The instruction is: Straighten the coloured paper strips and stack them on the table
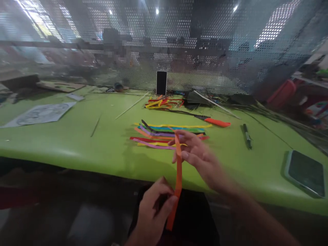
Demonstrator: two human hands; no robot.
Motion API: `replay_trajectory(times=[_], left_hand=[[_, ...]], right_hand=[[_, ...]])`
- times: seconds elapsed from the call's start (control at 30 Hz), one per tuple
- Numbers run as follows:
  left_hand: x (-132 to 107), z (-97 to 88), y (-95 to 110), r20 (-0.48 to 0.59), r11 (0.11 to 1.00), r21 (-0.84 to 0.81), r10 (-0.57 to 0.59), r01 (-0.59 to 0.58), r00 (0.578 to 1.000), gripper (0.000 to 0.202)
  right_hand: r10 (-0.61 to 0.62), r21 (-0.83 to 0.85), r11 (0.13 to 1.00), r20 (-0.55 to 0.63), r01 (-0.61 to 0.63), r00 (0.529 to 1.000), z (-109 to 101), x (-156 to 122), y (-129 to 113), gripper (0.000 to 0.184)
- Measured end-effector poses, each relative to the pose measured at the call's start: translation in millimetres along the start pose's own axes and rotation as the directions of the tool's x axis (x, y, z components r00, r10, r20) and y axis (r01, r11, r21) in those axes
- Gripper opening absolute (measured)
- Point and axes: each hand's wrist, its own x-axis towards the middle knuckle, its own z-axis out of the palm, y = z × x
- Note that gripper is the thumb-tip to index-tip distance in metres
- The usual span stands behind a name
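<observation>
An orange paper strip point(179, 174) runs upright between my two hands at the table's front edge. My left hand point(157, 205) pinches its lower part between thumb and forefinger, over my dark lap. Higher up, my right hand point(196, 155) grips the strip near its top, thumb in front and fingers behind. Just beyond my right hand lies a row of coloured strips point(159, 140) in yellow, blue, green, black, purple, orange, red and pink, partly covered by the fingers.
Behind the row lie an orange-handled tool point(217, 122) and a heap of red and yellow strips point(160, 102). A dark pen point(247, 136) and a phone point(304, 172) are on the right. A printed sheet point(43, 113) is at left. A dark upright panel point(161, 83) stands before the perforated screen point(143, 65).
</observation>
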Motion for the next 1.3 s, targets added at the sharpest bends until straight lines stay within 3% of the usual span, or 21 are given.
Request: replay_trajectory(times=[0.1,0.2,0.33,0.43,0.57,0.73,0.83,0.9,1.0,1.1,1.23,1.3], left_hand=[[-20,-3.3,-7,0.119,0.976,0.037,-0.216,0.213,0.969,0.020],[-29,-5.2,-11,0.195,0.909,0.092,-0.417,0.406,0.888,0.025],[-31,-4.3,-12,0.309,0.860,0.103,-0.505,0.500,0.806,0.033],[-34,-6.0,-15,0.377,0.844,0.113,-0.525,0.525,0.763,0.037],[-40,-11.7,-22,0.377,0.853,0.120,-0.513,0.509,0.771,0.040],[-34,-18.8,-22,0.513,0.818,-0.235,-0.355,0.525,0.782,0.047],[-20,-29.9,-20,0.506,0.808,-0.334,-0.281,0.486,0.815,0.033],[-11,-38.9,-19,0.556,0.811,-0.320,-0.258,0.490,0.790,0.022],[0,-45.0,-15,0.639,0.796,-0.309,-0.231,0.520,0.733,0.038],[7,-34.2,-4,0.608,0.827,-0.272,-0.250,0.493,0.754,0.037],[10,-6.5,11,0.517,0.847,-0.207,-0.330,0.490,0.790,0.040],[8,2.3,12,0.484,0.839,-0.166,-0.389,0.519,0.784,0.038]], right_hand=[[-0.058,-0.013,0.998,-0.049,0.057,0.997,6,4,-1,0.020],[-0.180,-0.170,0.972,-0.083,0.164,0.980,9,6,4,0.017],[-0.420,-0.558,0.765,-0.054,0.322,0.906,2,8,15,0.024],[-0.430,-0.688,0.663,-0.029,0.294,0.903,-7,7,21,0.034],[-0.334,-0.629,0.754,-0.121,0.188,0.935,-13,2,20,0.045],[-0.258,-0.452,0.881,-0.211,0.139,0.943,-21,-12,16,0.013],[-0.186,-0.236,0.964,-0.277,0.121,0.943,-28,-28,14,0.008],[-0.132,-0.125,0.987,-0.258,0.102,0.957,-28,-39,12,0.006],[-0.052,-0.047,0.998,-0.184,0.044,0.982,-15,-53,11,0.008],[-0.033,-0.085,0.996,-0.106,0.024,0.994,4,-60,15,0.010],[-0.193,-0.370,0.917,-0.086,0.149,0.977,18,-65,21,0.017],[-0.252,-0.460,0.866,-0.062,0.197,0.966,18,-69,23,0.018]])
